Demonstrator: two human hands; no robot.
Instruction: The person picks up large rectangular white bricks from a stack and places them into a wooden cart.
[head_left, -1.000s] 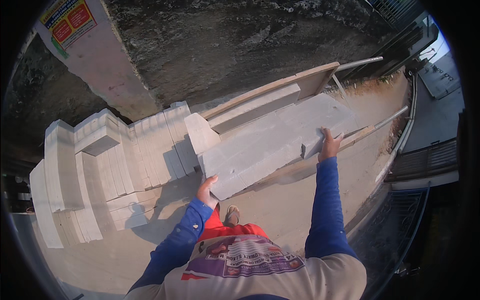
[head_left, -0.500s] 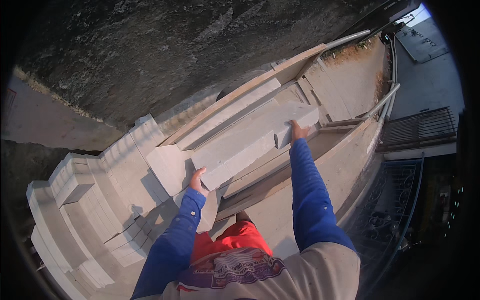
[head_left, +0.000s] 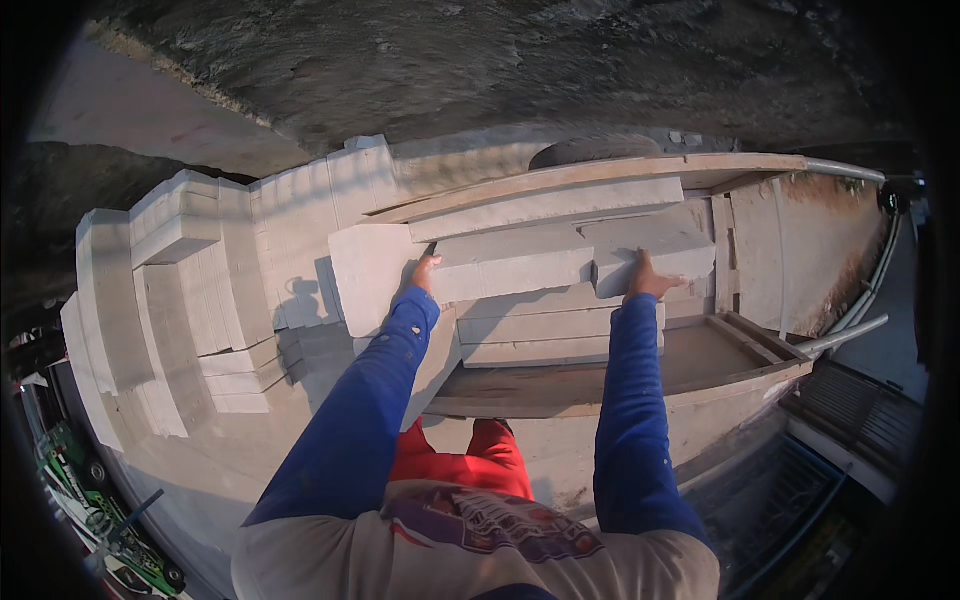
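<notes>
Pale blocks (head_left: 560, 328) lie in rows inside a wooden cart (head_left: 740, 163). On the upper row (head_left: 520, 272), the left hand (head_left: 427, 272) grips the left end; the right hand (head_left: 652, 278), thumb and fingers spread, rests against the front edge toward the right.

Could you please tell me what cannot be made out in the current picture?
All in the head view:
Undersides of the pale blocks: hidden by the blocks themselves.
Some fingers of the left hand: hidden at the blocks' left end.
Lower part of the dark rounded object: hidden behind the wooden board.
Full extent of the green object: lost in the dark fisheye rim.
Shirt print: blurred.
</notes>
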